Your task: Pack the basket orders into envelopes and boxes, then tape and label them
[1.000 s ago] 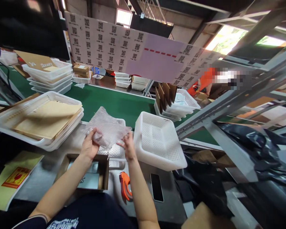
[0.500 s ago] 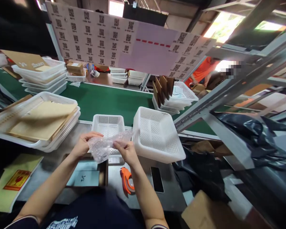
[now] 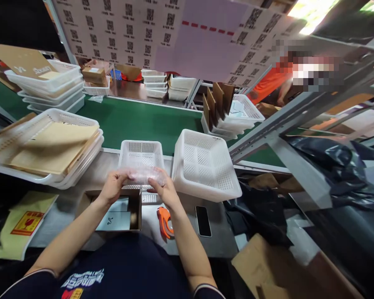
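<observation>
Both my hands grip a strip of clear bubble wrap [image 3: 140,175], one at each end. My left hand [image 3: 114,185] has its fingers closed on the left end. On the right end, my right hand [image 3: 164,187] pinches the wrap with the thumb on the near side. The wrap looks folded into a narrow roll; I cannot tell whether anything is inside. It is held above the front of a small white basket [image 3: 141,147]. Below my left hand, an open cardboard box [image 3: 136,207] holds light blue boxes [image 3: 114,221].
An orange tape dispenser [image 3: 165,223] and a phone [image 3: 203,221] lie on the metal table. A deep white basket stack [image 3: 207,166] stands right, trays with brown envelopes [image 3: 56,147] left. Beyond runs a green conveyor [image 3: 143,120]. A person in orange [image 3: 274,83] is at far right.
The loose, spread bubble wrap has been gathered into a narrower, level strip between my hands. My hands are a little closer together. The camera view has tilted slightly downward.
</observation>
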The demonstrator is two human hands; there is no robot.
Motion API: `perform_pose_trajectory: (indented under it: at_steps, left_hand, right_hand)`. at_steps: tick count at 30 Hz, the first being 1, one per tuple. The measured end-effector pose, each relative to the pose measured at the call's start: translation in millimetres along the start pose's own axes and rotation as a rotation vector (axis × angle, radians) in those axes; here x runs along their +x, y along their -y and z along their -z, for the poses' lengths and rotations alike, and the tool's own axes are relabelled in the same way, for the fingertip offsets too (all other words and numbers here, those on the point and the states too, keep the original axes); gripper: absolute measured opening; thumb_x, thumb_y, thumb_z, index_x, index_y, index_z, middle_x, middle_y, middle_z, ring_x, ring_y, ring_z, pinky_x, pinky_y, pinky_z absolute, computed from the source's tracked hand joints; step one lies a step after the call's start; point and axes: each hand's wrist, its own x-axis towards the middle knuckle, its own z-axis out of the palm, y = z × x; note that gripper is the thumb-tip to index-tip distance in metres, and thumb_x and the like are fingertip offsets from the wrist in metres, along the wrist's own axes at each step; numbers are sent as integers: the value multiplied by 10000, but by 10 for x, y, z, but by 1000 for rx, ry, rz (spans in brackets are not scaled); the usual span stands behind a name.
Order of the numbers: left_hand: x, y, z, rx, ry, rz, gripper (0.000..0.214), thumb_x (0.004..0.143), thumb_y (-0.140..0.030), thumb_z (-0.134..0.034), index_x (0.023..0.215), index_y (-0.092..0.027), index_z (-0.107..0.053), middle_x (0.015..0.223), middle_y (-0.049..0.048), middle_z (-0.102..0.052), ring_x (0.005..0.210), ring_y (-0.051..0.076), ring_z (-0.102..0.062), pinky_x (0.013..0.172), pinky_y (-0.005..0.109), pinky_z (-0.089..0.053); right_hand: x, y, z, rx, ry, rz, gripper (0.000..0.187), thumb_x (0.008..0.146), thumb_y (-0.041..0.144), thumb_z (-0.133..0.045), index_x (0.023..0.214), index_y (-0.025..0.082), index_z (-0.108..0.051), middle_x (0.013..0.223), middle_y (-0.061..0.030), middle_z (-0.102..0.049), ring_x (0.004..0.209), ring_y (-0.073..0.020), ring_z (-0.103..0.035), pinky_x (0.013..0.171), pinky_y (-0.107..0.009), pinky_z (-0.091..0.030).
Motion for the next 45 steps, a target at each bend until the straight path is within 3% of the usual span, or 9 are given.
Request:
perform_pose_trajectory:
  at_steps: [2,6,13,17,22,26,33,37,45]
  left_hand:
    - [-11,4,23,3,3,-44,329,629,-456,-918,659,-167,-765,783,99,-776,927,299,-744,834,336,-595]
    - [-74,-86,43,69,109,-4,685,523,-297,-995,1172,-211,-790,1183,96,-776,1140,304,-698,916,314,-571]
    - [-101,37,40,-55,-49,121,290,664,-426,-891,679,-159,-780,782,89,-763,800,249,-702,706,301,-563]
    - [-129,4,239,77,183,154,354,660,-488,-898,738,-153,-816,872,134,-791,893,286,-728,811,329,-580]
    - [-257,-231,291,270,405,141,877,520,-163,-981,1349,-280,-719,1363,129,-710,1235,333,-683,1026,365,-549]
    - [-358,-274,91,333,439,178,863,491,-116,-973,1308,-265,-739,1139,90,-779,1003,311,-743,882,333,-588]
    - [-467,135,491,282,292,428,427,687,-401,-911,1033,-191,-776,785,39,-713,593,165,-588,524,232,-425]
    - [-579,499,737,420,255,626,532,714,-661,-830,856,-174,-670,626,-34,-542,522,111,-440,472,214,-309]
    - [-312,874,345,781,230,647,686,766,-700,-712,1177,-170,-567,747,0,-606,628,203,-605,508,257,-421]
  right_hand:
    - [8,-35,4,8,40,-55,444,771,561,-836,1079,253,-750,1028,-64,-720,839,-248,-708,590,-389,-658]
    - [5,-98,-7,-8,-29,76,303,808,531,-810,872,236,-774,879,-45,-721,818,-227,-682,721,-374,-619]
    - [-24,-145,-88,69,-79,37,305,779,488,-811,919,225,-743,883,-25,-749,848,-216,-676,821,-343,-552]
    - [-66,-184,-58,19,-43,-45,239,775,399,-782,933,236,-707,895,-11,-752,850,-211,-675,790,-321,-538]
    - [-168,-122,-110,-279,117,61,147,836,257,-650,974,241,-696,850,-7,-762,857,-230,-701,793,-350,-529]
    - [-227,6,-273,-463,173,196,325,906,213,-587,1225,255,-640,986,-28,-746,919,-223,-700,879,-395,-548]
    - [-261,-69,84,-126,-89,95,517,887,477,-716,1333,263,-569,1319,-118,-603,1062,-245,-650,606,-281,-611]
    - [-231,-312,417,-4,-234,4,431,852,491,-743,1188,244,-637,1211,-89,-661,948,-205,-679,579,-239,-582]
    - [17,-952,480,-136,11,-132,410,813,452,-747,1143,221,-671,1204,-80,-695,906,-173,-660,638,-267,-607]
